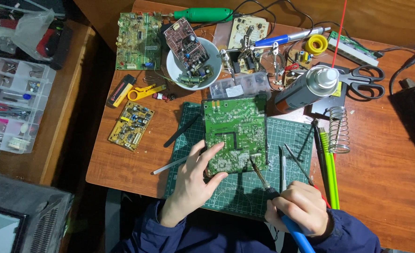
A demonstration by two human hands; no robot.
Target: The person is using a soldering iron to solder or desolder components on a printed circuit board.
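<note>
A white bowl [175, 65] at the back of your worktop [385, 154] holds a reddish-brown circuit board [185, 43] leaning on its rim, with loose components at its foot. Just right of the bowl lies a small clear parts box [245, 85], and on the side table at your left stands a clear compartment organiser [11, 105] with small bits in its cells.

Your left hand [188, 187] lies flat on the green cutting mat [289, 136], its fingers [210, 149] spread and lightly pinching the lower left edge of the green circuit board [235, 133], thumb at the bottom corner. The board lies solder side up on the mat, in the middle of the worktop. Your right hand [300, 208] is closed in a pen grip round the blue-handled soldering iron [268, 185], whose tip touches the board's lower right area.

Behind the board on the right a grey spray can [303, 89] with an orange band lies tilted toward you. A yellow bar-shaped tool [119, 91] with red print lies left of the bowl, and a small yellow circuit board [130, 125] lies below it, off the mat.
</note>
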